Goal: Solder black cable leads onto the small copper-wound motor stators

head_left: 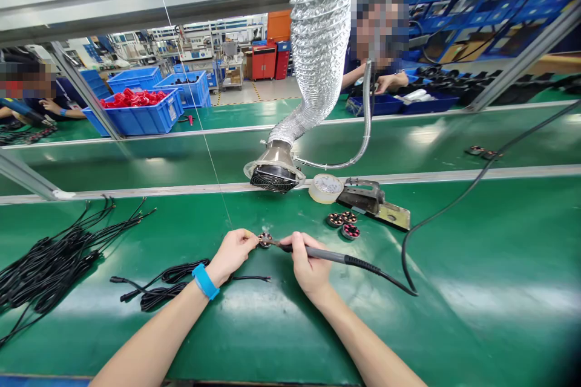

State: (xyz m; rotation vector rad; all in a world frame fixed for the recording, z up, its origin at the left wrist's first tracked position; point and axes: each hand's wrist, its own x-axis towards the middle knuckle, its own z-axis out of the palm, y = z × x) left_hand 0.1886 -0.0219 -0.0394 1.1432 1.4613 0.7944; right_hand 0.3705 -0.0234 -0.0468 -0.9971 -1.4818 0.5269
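My right hand is closed round the grey handle of a soldering iron, whose tip points left onto a small round motor stator. A little smoke seems to hang above that part. On its left side, my left hand, with a blue band at the wrist, is pinched at the stator's edge; what lies between the fingertips is too small to make out. A thin pale wire hangs from above and ends near my left hand. Coiled black cables lie beside my left wrist on the green bench.
Several stators sit right of centre, beside a soldering iron stand and a tape roll. A fume duct hangs over the work. A black cable pile lies left. Two people work behind blue bins.
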